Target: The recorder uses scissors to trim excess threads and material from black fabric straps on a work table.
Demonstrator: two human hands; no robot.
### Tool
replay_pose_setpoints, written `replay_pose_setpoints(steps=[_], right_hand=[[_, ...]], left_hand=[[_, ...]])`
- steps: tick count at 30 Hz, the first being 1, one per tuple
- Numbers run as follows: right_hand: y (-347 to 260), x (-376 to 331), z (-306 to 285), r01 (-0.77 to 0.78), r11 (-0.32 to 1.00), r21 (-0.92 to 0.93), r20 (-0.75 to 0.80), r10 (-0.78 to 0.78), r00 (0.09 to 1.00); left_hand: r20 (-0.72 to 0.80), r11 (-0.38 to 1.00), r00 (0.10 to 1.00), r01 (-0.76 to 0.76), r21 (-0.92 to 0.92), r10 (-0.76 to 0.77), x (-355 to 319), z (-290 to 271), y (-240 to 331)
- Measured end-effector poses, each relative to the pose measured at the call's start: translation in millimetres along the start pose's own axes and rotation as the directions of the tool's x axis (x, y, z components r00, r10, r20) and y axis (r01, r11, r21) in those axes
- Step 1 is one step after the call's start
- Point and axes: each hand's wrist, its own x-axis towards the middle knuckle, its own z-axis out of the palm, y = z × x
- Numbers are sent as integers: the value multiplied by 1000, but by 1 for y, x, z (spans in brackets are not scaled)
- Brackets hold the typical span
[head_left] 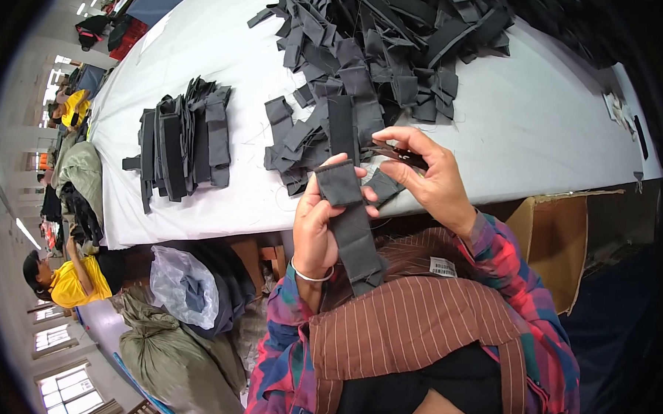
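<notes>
In the lower middle of the frame, the charcoal fabric strip (354,237) should handle light, soft and unlikely to slip; its layered upper end looks stiffer, the better place to pinch. It is flat, matte and creased, with a dark top edge. The left hand (315,234) has thumb and fingers closed around it; the right hand (438,176) clasps dark snips (402,154) just beside. Beyond, a neat stack (177,142) lies left of centre, a loose pile (383,50) at top centre.
</notes>
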Motion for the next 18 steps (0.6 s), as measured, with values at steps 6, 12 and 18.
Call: replay_pose_setpoints(steps=[6, 12, 18], right_hand=[[6, 4, -6, 248, 880, -406, 77, -237, 968], [15, 5, -1, 389, 687, -614, 138, -391, 910], [17, 6, 2, 413, 612, -674, 168, -418, 893]], left_hand=[[-52, 960, 998, 24, -279, -40, 0, -4, -4], [-114, 989, 988, 88, -116, -101, 4, -16, -11], [-71, 994, 996, 41, -100, -48, 4, -16, -11]])
